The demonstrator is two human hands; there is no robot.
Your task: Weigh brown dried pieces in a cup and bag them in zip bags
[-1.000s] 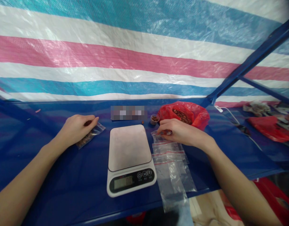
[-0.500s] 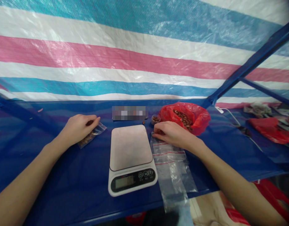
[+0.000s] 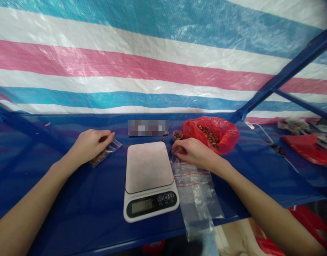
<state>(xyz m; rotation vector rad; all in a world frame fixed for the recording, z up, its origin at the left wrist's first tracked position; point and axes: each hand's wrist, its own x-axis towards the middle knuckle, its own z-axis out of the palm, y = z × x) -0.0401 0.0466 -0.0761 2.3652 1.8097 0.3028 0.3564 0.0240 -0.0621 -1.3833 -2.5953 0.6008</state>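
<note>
Head view: the left hand [image 3: 91, 145] rests on a filled bag [image 3: 100, 157], grip unclear from here, while the right hand [image 3: 194, 150] seemingly pinches clear bags [image 3: 195, 204] beside the scale [image 3: 149, 169], probably separating one, which wants gentle peeling.

A white digital scale [image 3: 149, 167] shows two zeros on its gray display [image 3: 141, 205], with any decimal point or unit too faint to confirm. Beside the readout, one button [image 3: 160, 198] bears a power symbol and another button [image 3: 165, 197] the letter "M"; a third button's mark [image 3: 171, 196] and the small print underneath are illegible.
</note>
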